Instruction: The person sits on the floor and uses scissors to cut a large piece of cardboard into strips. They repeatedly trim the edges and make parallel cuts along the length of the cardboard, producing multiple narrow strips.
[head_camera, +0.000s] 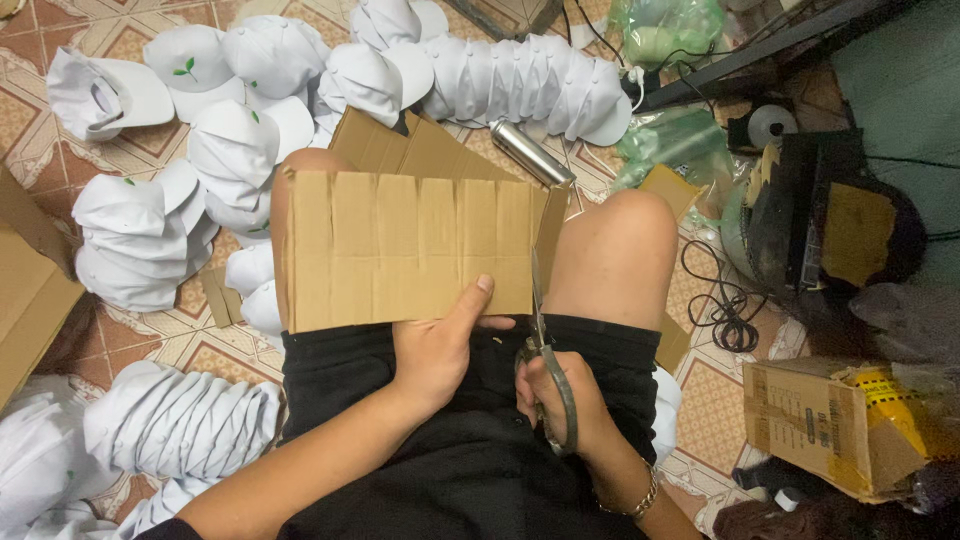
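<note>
You were mid-cut — left hand (435, 350) clamped the cardboard sheet (410, 250), right-hand fingers (560, 395) closed through the scissors (545, 375) at its right edge — next likely steady feeding.

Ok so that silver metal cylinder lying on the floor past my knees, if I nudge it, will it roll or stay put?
The silver cylinder lies on its side on smooth tiled floor, so it would probably roll if pushed across its length. Its shiny surface looks slick, perhaps slippery to grip. The stacked white caps and the cardboard sheet lie close by and would likely stop it soon.
</note>
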